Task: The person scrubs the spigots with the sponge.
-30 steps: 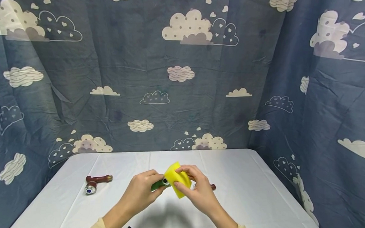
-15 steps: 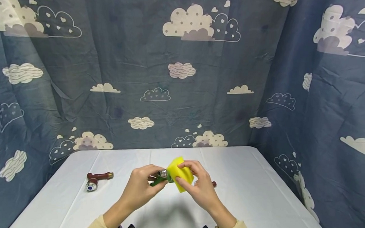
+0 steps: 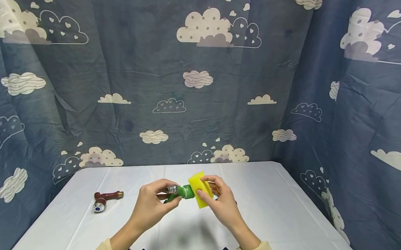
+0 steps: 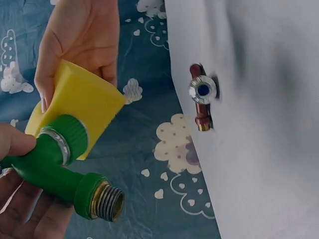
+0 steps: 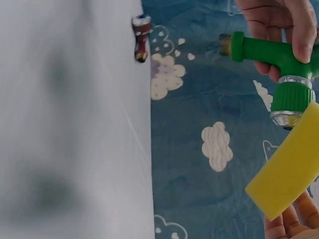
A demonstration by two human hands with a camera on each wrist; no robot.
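Note:
In the head view my left hand point(image 3: 151, 202) holds a green water tap point(image 3: 185, 192) above the table, its thumb and fingers pinching the body. A threaded metal end point(image 4: 109, 203) sticks out towards the lower right in the left wrist view. My right hand point(image 3: 223, 200) grips a yellow sponge point(image 3: 199, 189) between thumb and fingers. One face of the sponge lies against or very close to the tap's ribbed green collar point(image 5: 294, 97). The right wrist view shows the chrome rim beside the sponge; whether they touch is hard to tell.
On the left of the white table point(image 3: 267, 213) lies a dark red tap point(image 3: 104, 200) with a chrome end. A small dark red piece shows behind my right hand, mostly hidden. Patterned blue curtains point(image 3: 221, 114) stand behind and to the right.
My left hand has turned the green tap, so its threaded end and collar show more. The sponge has shifted slightly right and uncovered more of the tap. The red tap stays put.

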